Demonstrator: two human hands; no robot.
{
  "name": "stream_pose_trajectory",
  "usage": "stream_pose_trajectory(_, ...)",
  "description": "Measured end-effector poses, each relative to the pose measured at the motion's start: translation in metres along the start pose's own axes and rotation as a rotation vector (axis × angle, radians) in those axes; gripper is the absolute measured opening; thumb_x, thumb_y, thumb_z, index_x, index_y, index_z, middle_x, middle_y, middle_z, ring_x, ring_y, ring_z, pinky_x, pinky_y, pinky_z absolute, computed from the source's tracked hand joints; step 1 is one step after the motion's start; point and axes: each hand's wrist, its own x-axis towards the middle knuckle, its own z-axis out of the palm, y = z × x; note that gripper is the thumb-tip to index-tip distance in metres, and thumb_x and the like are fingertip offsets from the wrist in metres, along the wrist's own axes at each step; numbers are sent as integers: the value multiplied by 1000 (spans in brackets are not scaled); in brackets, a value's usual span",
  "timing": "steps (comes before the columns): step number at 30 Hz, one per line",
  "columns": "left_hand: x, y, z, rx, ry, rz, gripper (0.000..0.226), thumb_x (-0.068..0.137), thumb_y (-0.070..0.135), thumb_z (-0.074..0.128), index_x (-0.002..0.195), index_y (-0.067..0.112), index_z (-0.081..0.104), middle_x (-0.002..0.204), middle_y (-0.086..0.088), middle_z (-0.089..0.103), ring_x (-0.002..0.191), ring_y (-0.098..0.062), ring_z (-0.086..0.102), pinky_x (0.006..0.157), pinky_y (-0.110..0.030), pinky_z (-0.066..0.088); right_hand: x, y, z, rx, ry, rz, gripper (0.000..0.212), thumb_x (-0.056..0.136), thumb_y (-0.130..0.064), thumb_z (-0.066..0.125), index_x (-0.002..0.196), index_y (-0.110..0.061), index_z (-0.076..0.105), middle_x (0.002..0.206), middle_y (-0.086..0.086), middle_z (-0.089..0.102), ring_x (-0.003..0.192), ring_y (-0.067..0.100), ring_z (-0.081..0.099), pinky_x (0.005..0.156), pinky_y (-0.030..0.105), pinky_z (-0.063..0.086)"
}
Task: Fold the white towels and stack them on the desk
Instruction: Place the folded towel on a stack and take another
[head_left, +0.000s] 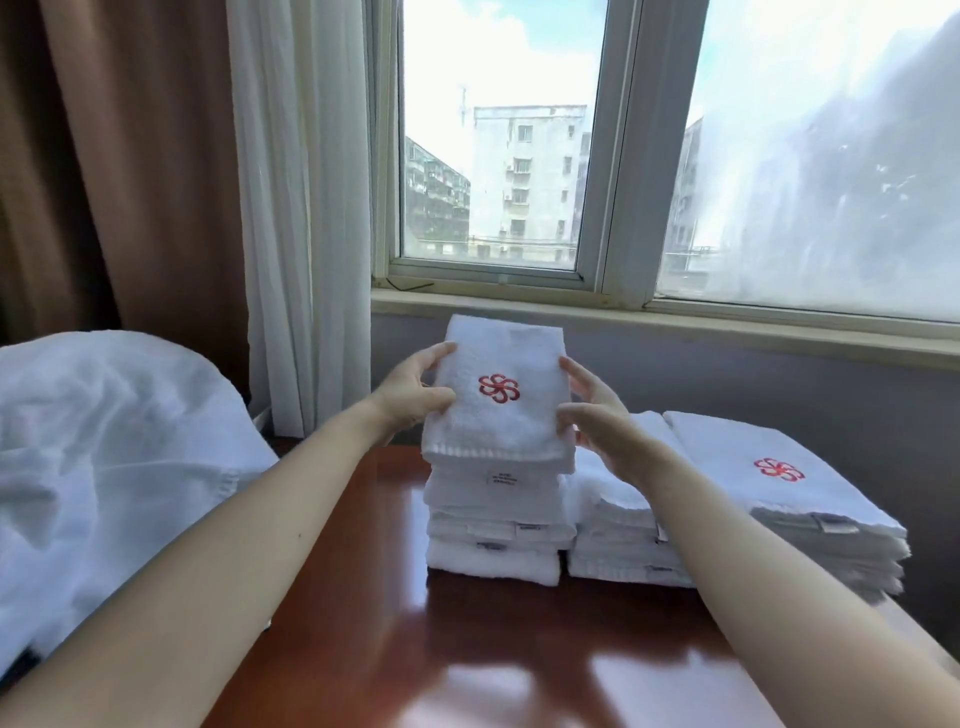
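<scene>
Folded white terry towel with a red pinwheel emblem (498, 415) sits atop the left stack of folded white towels (496, 525) on the glossy red-brown counter (467, 649).
The towel lies between the hands, its long axis pointing away from the person. The left hand (415, 389) grips its left edge and the right hand (597, 415) its right edge, fingers curled onto the cloth, both equally near. Sewn white tag (503, 479): print unreadable.

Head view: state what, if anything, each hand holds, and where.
The left hand and right hand grip the folded white red-logo towel by its left and right side edges.
</scene>
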Motion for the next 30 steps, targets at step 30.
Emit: stream_pose_trajectory(30,-181,-13,-45,312,263,-94,48,93,17,61,140,20,51,139,-2,55,127,-15,51,104,-27,41,-92,-46,112,-747,-57,-492,43,87,-21,65,129,-30,59,124,-10,58,111,11,55,91,19,40)
